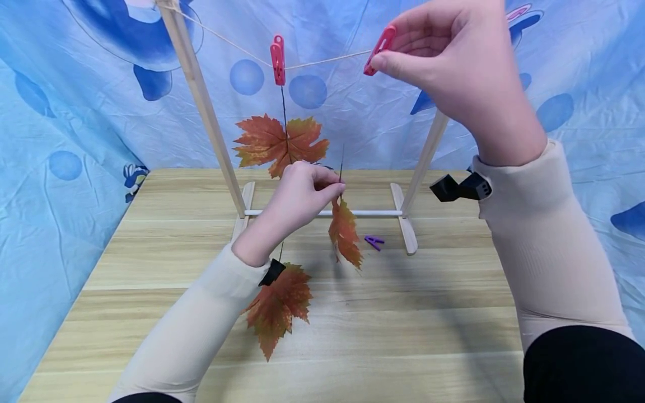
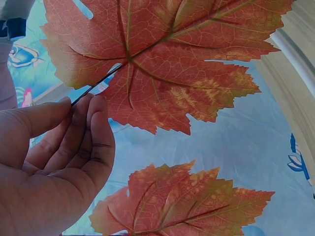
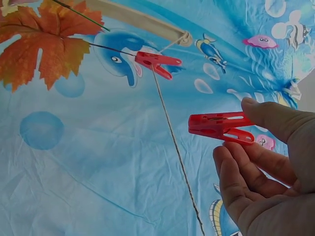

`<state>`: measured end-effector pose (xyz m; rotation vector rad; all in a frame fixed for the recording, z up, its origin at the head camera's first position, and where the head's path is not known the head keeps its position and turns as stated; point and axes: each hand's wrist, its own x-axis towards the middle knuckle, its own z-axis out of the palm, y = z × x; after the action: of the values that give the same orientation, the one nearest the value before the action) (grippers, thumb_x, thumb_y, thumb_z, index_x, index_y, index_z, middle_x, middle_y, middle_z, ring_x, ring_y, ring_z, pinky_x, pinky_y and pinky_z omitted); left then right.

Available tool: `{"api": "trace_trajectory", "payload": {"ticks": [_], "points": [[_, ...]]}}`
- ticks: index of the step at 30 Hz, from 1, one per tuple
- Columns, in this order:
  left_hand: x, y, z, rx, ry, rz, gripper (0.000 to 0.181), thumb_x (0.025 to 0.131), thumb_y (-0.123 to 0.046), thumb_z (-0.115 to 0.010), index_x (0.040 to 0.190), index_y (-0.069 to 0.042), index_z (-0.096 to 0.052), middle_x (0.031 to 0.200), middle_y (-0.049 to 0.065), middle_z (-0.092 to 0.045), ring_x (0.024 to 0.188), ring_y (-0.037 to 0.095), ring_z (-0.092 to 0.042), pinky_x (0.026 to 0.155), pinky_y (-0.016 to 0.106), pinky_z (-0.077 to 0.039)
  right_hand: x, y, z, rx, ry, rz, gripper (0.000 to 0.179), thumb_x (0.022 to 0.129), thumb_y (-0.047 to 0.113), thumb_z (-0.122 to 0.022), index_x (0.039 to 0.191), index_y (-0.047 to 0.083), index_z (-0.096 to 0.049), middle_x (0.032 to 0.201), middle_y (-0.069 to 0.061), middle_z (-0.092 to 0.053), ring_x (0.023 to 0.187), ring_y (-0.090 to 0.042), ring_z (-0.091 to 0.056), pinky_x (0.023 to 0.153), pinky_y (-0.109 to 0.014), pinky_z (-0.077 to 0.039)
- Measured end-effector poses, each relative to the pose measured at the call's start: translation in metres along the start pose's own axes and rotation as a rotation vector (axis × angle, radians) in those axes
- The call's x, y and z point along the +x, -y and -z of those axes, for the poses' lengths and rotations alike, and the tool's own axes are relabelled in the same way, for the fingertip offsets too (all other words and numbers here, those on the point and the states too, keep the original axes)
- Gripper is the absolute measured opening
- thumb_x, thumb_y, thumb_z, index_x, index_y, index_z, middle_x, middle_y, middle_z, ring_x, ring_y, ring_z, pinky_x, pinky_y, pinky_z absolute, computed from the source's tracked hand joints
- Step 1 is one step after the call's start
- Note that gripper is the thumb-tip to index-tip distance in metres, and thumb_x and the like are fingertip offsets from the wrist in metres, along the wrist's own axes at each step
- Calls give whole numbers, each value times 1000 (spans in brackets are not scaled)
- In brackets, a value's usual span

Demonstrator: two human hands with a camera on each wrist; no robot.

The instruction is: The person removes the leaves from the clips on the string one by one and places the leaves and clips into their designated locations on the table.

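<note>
While right hand (image 1: 445, 64) is pinching clip (image 3: 209, 124), left hand (image 1: 306, 193) is holding likely light, flimsy leaf (image 1: 345, 232) by stem (image 2: 95, 86), safest spot.

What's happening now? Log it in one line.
left hand: pinches leaf by stem; right hand: pinches red peg; string: second red peg clips upper leaf; table: purple peg
</note>
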<state>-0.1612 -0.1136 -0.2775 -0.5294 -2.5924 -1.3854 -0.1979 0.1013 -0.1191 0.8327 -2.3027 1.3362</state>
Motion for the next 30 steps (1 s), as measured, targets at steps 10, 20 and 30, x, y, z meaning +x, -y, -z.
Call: {"api": "trace_trajectory", "payload": {"ticks": [10, 20, 30], "points": [[-12, 4, 3, 15, 17, 26, 9, 96, -15, -74, 97, -9, -81, 85, -6, -73, 72, 12, -64, 65, 33, -50, -19, -6, -2, -60, 32, 45, 26, 86, 21, -85, 107, 7, -79, 100, -6, -74, 87, -19, -69, 82, -24, -53], [-23, 5, 9, 35, 31, 11, 8, 95, -12, -74, 97, -8, -81, 85, -4, -73, 71, 11, -65, 65, 33, -52, -34, -16, -6, -40, 39, 30, 34, 85, 15, -85, 118, 11, -76, 100, -6, -73, 89, -19, -69, 82, -26, -53], [-34, 8, 16, 58, 47, 59, 8, 95, -12, -74, 96, -10, -81, 84, -5, -73, 69, 12, -64, 63, 34, -52, -46, -29, -9, 1, 56, -38, 27, 84, 14, -86, 108, 5, -78, 99, -8, -74, 85, -22, -69, 77, -25, -54]]}}
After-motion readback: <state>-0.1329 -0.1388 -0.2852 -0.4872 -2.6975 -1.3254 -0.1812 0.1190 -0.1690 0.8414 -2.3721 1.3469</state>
